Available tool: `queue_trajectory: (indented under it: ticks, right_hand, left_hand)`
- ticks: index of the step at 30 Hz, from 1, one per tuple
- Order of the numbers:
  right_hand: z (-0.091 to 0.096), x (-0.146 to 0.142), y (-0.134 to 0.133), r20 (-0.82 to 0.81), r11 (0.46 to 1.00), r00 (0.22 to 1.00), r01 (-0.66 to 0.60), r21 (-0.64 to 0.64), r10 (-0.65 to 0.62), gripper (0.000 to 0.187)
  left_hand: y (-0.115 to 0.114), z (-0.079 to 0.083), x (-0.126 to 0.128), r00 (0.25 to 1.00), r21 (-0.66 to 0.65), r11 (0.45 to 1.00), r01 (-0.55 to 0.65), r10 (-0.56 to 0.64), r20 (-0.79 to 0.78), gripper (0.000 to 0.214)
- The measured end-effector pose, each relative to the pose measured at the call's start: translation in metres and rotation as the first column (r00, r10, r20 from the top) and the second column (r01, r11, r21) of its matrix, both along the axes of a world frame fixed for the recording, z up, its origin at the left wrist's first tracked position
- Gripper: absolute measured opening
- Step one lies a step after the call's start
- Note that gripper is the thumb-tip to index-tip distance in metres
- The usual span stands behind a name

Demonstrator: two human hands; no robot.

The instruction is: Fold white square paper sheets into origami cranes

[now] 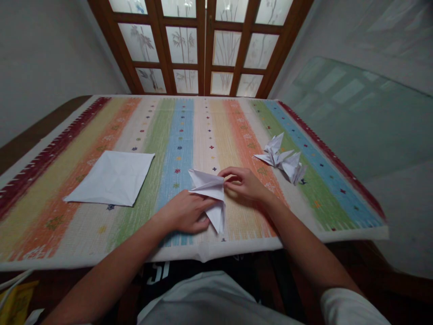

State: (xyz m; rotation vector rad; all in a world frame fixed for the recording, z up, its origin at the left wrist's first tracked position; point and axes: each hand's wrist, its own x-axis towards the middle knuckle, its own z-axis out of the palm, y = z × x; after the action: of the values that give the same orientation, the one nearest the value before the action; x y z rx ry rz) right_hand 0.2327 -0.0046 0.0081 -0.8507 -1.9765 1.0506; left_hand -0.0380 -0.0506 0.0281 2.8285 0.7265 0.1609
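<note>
A partly folded white origami paper (209, 185) is held between my two hands just above the near middle of the striped tablecloth. My left hand (189, 211) grips it from the left, with some fingers hidden behind or inside the folds. At its upper right edge, my right hand (244, 183) pinches the paper between thumb and forefinger. Pointed flaps stick out at the paper's upper left and at its bottom.
A white square stack of paper (111, 178) lies to the left. Several folded white paper cranes (282, 158) sit clustered at the right. The striped cloth (169, 135) covers the table, whose near edge is close to my body. Wooden glazed doors (204, 49) stand beyond.
</note>
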Motion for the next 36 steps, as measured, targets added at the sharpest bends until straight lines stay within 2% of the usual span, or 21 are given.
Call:
queue_trajectory:
  ticks: [4, 5, 7, 9, 10, 15, 21, 27, 31, 33, 36]
  right_hand:
    - [0.000, 0.001, 0.000, 0.045, 0.999, 0.998, -0.041, -0.018, 0.042, 0.021]
    - [0.000, 0.001, -0.001, 0.049, 0.997, 0.996, -0.071, -0.017, 0.072, 0.028]
    - [0.001, 0.000, -0.003, 0.066, 0.993, 0.991, -0.121, 0.017, 0.119, 0.055]
    - [0.002, -0.004, -0.006, 0.103, 0.988, 0.988, -0.123, 0.088, 0.114, 0.080]
    - [0.002, -0.006, -0.008, 0.123, 0.986, 0.988, -0.106, 0.125, 0.091, 0.084]
    - [-0.001, -0.011, -0.011, 0.121, 0.976, 0.991, 0.039, 0.216, -0.066, 0.071]
    - [-0.009, -0.008, -0.001, 0.135, 0.963, 0.970, 0.174, 0.207, -0.204, 0.043]
    - [-0.013, -0.013, 0.000, 0.101, 0.923, 0.949, 0.260, 0.283, -0.298, 0.038]
    - [-0.015, -0.017, 0.000, 0.108, 0.915, 0.944, 0.267, 0.303, -0.312, 0.034]
    - [-0.015, -0.018, 0.000, 0.109, 0.912, 0.942, 0.271, 0.307, -0.316, 0.032]
    - [-0.013, -0.020, -0.001, 0.078, 0.904, 0.942, 0.288, 0.316, -0.327, 0.030]
  left_hand:
    - [-0.003, -0.001, 0.005, 0.999, 0.030, 0.999, -0.037, 0.038, -0.033, 0.039]
    - [-0.003, -0.001, 0.006, 0.998, 0.034, 0.998, -0.050, 0.051, -0.037, 0.040]
    - [-0.003, -0.004, 0.007, 0.996, 0.038, 0.997, -0.074, 0.076, -0.036, 0.040]
    - [-0.003, -0.006, 0.008, 0.995, 0.050, 0.995, -0.092, 0.093, -0.024, 0.039]
    - [-0.002, -0.007, 0.008, 0.995, 0.059, 0.994, -0.097, 0.098, -0.017, 0.039]
    - [0.003, -0.012, 0.007, 0.993, 0.097, 0.988, -0.117, 0.115, 0.025, 0.039]
    - [0.011, -0.017, 0.004, 0.986, 0.132, 0.984, -0.119, 0.102, 0.130, 0.038]
    - [0.014, -0.020, 0.000, 0.961, 0.158, 0.969, -0.191, 0.152, 0.231, 0.032]
    - [0.012, -0.020, -0.001, 0.938, 0.241, 0.949, -0.201, 0.116, 0.326, 0.022]
    - [0.010, -0.020, -0.001, 0.904, 0.290, 0.933, -0.214, 0.077, 0.420, 0.016]
    - [0.008, -0.025, 0.000, 0.774, 0.272, 0.894, -0.356, 0.119, 0.622, 0.016]
